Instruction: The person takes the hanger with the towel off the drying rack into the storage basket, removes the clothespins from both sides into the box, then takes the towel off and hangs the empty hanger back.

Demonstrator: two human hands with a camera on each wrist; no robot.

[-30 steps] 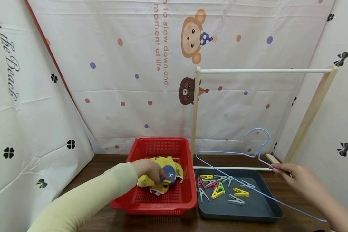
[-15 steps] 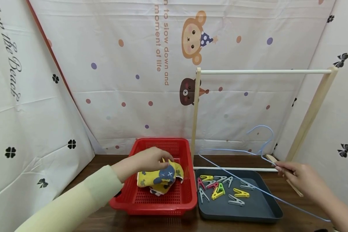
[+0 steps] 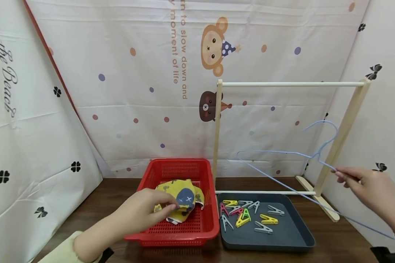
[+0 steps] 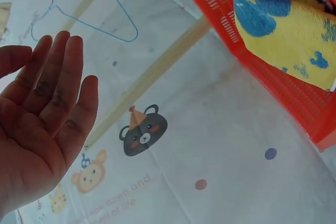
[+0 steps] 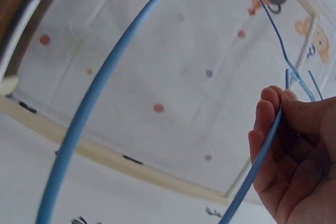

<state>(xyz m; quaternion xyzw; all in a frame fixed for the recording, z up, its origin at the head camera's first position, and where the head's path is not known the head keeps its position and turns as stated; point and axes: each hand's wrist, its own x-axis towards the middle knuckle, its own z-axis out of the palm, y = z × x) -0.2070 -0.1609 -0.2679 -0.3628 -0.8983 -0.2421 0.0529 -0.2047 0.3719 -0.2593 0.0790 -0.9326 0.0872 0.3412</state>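
My right hand [image 3: 370, 186] pinches one shoulder of a blue wire clothes hanger [image 3: 276, 151], hook upward, in the air over the tray's right side. The right wrist view shows thumb and fingertips on the hanger wire [image 5: 262, 150]. My left hand [image 3: 148, 210] is above the near left part of a red plastic basket [image 3: 214, 204], in front of a folded yellow cloth [image 3: 174, 190] with blue patches. Its fingers are loosely straight and hold nothing, as the left wrist view of the hand [image 4: 47, 103] shows. In that view the cloth [image 4: 294, 35] lies apart from the hand.
A dark grey tray [image 3: 283, 237] with several yellow, grey, pink and green clothes pegs [image 3: 243, 218] stands right of the basket. Behind it rises a drying rack with a white top bar [image 3: 289, 84] and wooden posts [image 3: 343, 135]. Printed sheets [image 3: 145, 54] enclose the brown table [image 3: 112, 197].
My left hand has drawn back from the cloth toward the near left. My right hand has lifted the hanger up and to the right. The cloth still lies in the basket.
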